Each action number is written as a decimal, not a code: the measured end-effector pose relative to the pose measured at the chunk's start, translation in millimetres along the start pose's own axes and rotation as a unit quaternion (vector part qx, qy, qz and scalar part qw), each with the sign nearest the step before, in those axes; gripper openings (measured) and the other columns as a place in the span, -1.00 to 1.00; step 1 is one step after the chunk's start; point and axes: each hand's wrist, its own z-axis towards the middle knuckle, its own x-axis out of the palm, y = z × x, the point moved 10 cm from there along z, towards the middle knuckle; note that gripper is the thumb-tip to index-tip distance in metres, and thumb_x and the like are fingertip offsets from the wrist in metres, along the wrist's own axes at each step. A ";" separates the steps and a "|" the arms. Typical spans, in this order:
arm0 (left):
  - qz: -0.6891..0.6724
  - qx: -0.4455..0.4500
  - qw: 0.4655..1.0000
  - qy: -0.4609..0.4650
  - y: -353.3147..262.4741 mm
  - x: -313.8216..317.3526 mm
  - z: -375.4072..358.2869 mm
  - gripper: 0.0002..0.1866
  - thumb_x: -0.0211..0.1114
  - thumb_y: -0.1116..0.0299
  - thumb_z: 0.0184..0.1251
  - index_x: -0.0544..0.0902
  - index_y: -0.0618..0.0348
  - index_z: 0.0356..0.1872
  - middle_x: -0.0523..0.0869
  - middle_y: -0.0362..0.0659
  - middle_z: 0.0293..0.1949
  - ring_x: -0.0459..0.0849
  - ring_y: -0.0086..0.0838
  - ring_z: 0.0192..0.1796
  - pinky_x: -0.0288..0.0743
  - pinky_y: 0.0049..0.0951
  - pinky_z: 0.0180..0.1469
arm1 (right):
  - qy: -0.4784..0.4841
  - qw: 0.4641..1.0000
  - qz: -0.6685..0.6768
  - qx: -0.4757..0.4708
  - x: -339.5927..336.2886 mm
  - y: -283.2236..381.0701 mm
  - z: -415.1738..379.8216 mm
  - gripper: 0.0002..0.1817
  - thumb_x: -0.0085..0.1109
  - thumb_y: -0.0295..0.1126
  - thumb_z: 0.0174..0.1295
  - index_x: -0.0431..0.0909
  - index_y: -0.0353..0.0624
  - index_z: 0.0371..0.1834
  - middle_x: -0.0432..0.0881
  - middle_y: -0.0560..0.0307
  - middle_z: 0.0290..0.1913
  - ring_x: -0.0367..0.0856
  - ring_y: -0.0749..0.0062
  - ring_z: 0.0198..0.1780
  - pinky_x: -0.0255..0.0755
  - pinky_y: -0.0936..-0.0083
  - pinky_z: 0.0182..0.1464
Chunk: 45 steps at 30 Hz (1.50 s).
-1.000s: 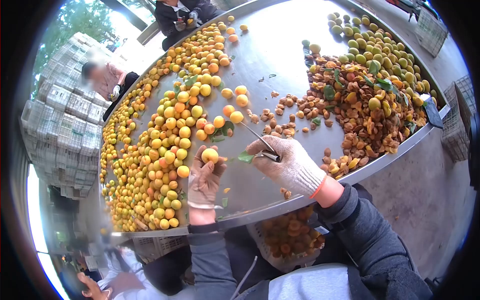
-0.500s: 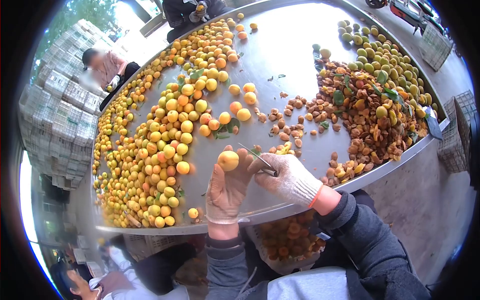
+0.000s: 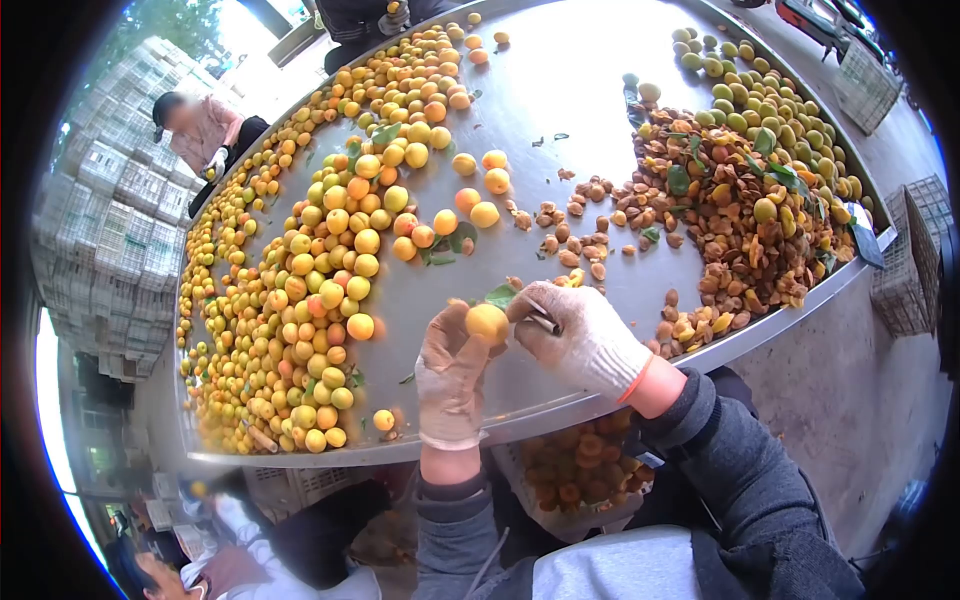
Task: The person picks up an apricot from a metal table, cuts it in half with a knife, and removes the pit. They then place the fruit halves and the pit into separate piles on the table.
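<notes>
My left hand (image 3: 452, 385), in a pale glove, holds a yellow apricot (image 3: 487, 323) at its fingertips near the table's front edge. Just right of it my gloved right hand (image 3: 580, 335) is closed round a small knife (image 3: 543, 321), mostly hidden by the fingers, close against the fruit. A green leaf (image 3: 501, 296) shows behind the apricot. Loose apricots (image 3: 330, 290) are heaped over the left of the metal table (image 3: 560, 90). Brown pits and fruit scraps (image 3: 735, 215) lie in a pile on the right.
Greener fruit (image 3: 780, 120) lies at the table's right rear. Below the front edge is a container of halved fruit (image 3: 580, 470). Stacked crates (image 3: 125, 210) stand at the left. Co-workers (image 3: 205, 135) are at the left side, the far edge and the lower left.
The left hand's fingers have closed more round the apricot, which has shifted right. The right hand has drawn nearer to it, and the knife blade no longer shows clearly.
</notes>
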 end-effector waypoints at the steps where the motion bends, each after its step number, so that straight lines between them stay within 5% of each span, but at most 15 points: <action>1: -0.060 0.035 0.997 0.029 -11.6 11.2 -2.3 -0.50 0.33 0.44 0.30 0.44 0.25 0.25 0.60 -0.08 0.05 0.59 -0.33 0.09 0.45 -0.26 0.25 | 0.015 0.998 0.043 0.039 1.1 -5.8 1.1 -0.85 0.22 -0.50 0.12 0.59 -0.20 -0.23 0.64 -0.06 -0.36 0.64 0.07 -0.34 0.51 0.35 -0.24; 12: -0.173 0.058 0.972 0.146 -34.5 40.1 -5.1 -0.48 0.27 0.42 0.35 0.41 0.38 0.29 0.58 0.03 0.13 0.58 -0.27 0.13 0.39 -0.27 0.29 | 0.112 0.993 0.022 0.037 21.4 2.6 -7.8 -0.82 0.22 -0.48 0.08 0.62 -0.21 -0.22 0.67 -0.05 -0.38 0.67 0.12 -0.34 0.53 0.36 -0.21; 18: -0.101 0.038 0.990 0.090 -22.2 31.9 -5.7 -0.41 0.39 0.55 0.21 0.42 0.32 0.29 0.58 0.11 0.16 0.58 -0.12 0.21 0.43 -0.29 0.32 | 0.107 0.993 -0.025 0.047 20.3 0.2 -7.2 -0.77 0.15 -0.46 0.08 0.65 -0.13 -0.17 0.65 -0.15 -0.39 0.64 -0.09 -0.31 0.51 0.18 -0.23; 23: 0.137 0.119 0.983 0.035 -41.1 42.8 -19.5 -0.40 0.37 0.60 0.23 0.39 0.38 0.30 0.61 0.00 0.13 0.60 -0.34 0.18 0.45 -0.41 0.28 | 0.081 0.992 -0.083 0.041 14.6 -3.3 -5.2 -0.78 0.16 -0.48 0.04 0.66 -0.12 -0.22 0.64 -0.12 -0.43 0.64 -0.07 -0.34 0.51 0.20 -0.25; 26: -0.060 0.101 0.992 0.041 -34.7 37.6 -17.6 -0.39 0.41 0.56 0.20 0.40 0.37 0.29 0.62 -0.03 0.11 0.60 -0.39 0.16 0.46 -0.44 0.24 | 0.081 0.994 -0.065 0.043 12.4 -0.4 -3.4 -0.80 0.17 -0.48 0.02 0.66 -0.11 -0.26 0.64 -0.10 -0.42 0.64 -0.06 -0.32 0.52 0.20 -0.25; 33: -0.044 0.016 0.999 0.023 -15.7 32.7 -15.5 -0.34 0.50 0.48 0.14 0.42 0.38 0.27 0.64 -0.07 0.09 0.61 -0.47 0.08 0.48 -0.49 0.19 | 0.086 0.987 -0.133 0.023 18.1 8.7 -4.4 -0.79 0.18 -0.47 0.01 0.65 -0.09 -0.24 0.65 -0.07 -0.38 0.65 -0.05 -0.29 0.53 0.19 -0.23; 38: 0.095 0.109 0.989 -0.024 -35.9 33.7 -21.7 -0.37 0.48 0.50 0.16 0.42 0.44 0.25 0.65 -0.03 0.06 0.61 -0.47 0.07 0.51 -0.50 0.16 | 0.066 0.988 -0.137 0.027 21.8 9.7 -1.8 -0.75 0.18 -0.48 0.04 0.63 -0.09 -0.17 0.66 -0.07 -0.38 0.65 -0.06 -0.28 0.53 0.20 -0.25; 42: 0.004 0.112 0.993 -0.024 -34.7 31.7 -19.8 -0.40 0.46 0.56 0.15 0.43 0.44 0.23 0.65 -0.01 0.05 0.61 -0.44 0.08 0.53 -0.48 0.15 | 0.090 0.985 -0.140 0.038 24.3 18.0 1.6 -0.81 0.18 -0.48 0.06 0.65 -0.13 -0.23 0.66 -0.09 -0.39 0.66 -0.03 -0.31 0.52 0.24 -0.25; 45: 0.047 0.085 0.995 -0.026 -37.0 31.1 -18.3 -0.41 0.45 0.60 0.13 0.44 0.44 0.21 0.65 -0.01 0.05 0.63 -0.42 0.06 0.56 -0.45 0.13 | 0.209 0.970 0.034 0.119 39.3 3.6 -3.5 -0.87 0.19 -0.47 0.08 0.67 -0.18 -0.31 0.66 -0.11 -0.41 0.66 0.04 -0.36 0.51 0.28 -0.25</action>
